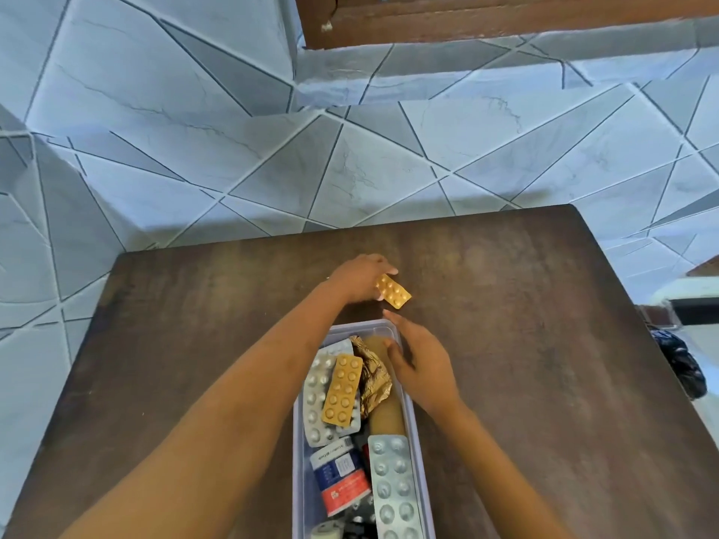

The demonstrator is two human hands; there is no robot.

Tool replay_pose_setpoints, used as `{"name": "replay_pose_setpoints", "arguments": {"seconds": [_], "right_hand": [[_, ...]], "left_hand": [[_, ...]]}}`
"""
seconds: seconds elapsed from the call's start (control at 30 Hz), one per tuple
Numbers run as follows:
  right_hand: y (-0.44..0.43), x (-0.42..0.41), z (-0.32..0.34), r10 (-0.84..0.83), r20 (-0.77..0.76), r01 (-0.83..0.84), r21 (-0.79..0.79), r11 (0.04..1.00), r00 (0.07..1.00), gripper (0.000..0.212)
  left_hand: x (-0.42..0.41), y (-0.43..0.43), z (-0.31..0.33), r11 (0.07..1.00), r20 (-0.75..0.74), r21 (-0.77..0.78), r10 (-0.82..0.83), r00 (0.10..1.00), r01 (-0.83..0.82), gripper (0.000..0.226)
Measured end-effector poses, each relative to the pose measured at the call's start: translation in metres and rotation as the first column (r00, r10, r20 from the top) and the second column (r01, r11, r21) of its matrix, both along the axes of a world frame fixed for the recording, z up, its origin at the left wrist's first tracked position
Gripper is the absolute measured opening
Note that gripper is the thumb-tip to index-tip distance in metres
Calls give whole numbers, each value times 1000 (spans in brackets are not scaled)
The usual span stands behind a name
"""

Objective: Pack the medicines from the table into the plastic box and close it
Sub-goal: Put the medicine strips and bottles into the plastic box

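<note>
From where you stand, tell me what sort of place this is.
Probably a room in a home: a dark wooden table on a geometric tiled floor, with a wooden door or cabinet base beyond.

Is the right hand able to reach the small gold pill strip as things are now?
Probably yes. The right hand is open over the box's far end, with bare table between its fingertips and the small gold pill strip; the left hand already holds that strip.

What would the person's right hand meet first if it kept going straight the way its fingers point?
Probably the small gold blister strip held by the left hand, just beyond the right hand; depth is uncertain.
</note>
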State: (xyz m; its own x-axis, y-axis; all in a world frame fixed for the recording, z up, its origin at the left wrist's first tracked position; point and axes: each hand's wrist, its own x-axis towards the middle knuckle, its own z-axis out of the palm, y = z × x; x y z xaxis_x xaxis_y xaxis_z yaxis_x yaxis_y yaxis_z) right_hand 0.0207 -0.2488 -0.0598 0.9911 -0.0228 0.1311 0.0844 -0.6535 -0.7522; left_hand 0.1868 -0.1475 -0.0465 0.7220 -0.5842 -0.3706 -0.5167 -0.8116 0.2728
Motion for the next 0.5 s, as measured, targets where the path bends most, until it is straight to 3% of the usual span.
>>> {"name": "replay_pose_setpoints", "arguments": {"seconds": [0.13, 0.23, 0.43, 0.5], "right_hand": [[0, 0, 0, -7, 10, 7, 20, 1000, 1000, 53], [1, -3, 2, -16, 13, 16, -1, 1000, 1000, 53], [2, -14, 3, -32, -51, 33, 9, 999, 998, 60], [3, -24, 7, -18, -93, 21, 36, 999, 995, 52]], "left_hand": [[-4, -2, -4, 992, 9, -12, 127, 992, -127, 55], [-15, 2, 1, 980, 69, 1, 196, 978, -197, 39], [-55, 34, 42, 865, -22, -277, 429, 903, -418, 30], [-77, 49, 56, 810, -20, -361, 489, 872, -462, 28]]}}
